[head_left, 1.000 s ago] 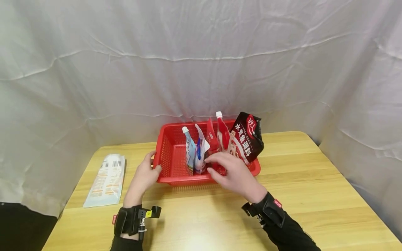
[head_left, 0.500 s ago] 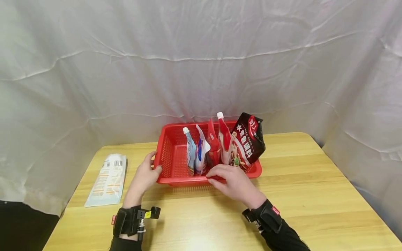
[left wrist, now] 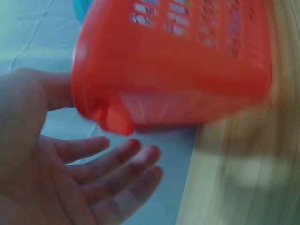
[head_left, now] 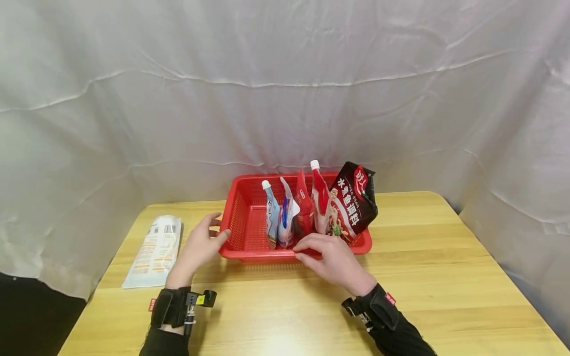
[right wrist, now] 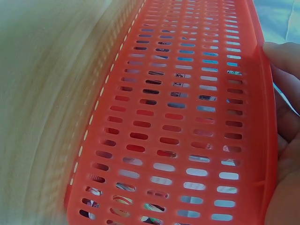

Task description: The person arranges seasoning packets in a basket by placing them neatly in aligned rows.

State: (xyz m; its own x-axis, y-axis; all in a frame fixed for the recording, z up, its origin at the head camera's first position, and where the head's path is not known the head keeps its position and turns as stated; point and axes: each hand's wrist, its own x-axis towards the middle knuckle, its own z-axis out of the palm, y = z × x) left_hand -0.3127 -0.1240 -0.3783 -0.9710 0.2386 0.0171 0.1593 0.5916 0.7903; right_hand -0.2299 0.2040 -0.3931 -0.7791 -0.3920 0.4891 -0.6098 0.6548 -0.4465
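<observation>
A red plastic basket stands on the table, with several pouches upright in a row inside. My left hand is at the basket's left end; in the left wrist view its thumb meets the rim while the loosely extended fingers lie apart from the wall. My right hand pinches the front rim between thumb and fingers. From left to right are a light blue capped pouch, a white-and-blue pouch, a red packet, a red pouch with white cap and a leaning black seasoning bag.
A white flat package with orange print lies on the wooden table, left of the basket. Behind the table hangs a grey-white curtain.
My right hand has drawn back from the pouches onto the basket's front rim. The left hand's fingers have loosened, and its wrist has shifted a little left.
</observation>
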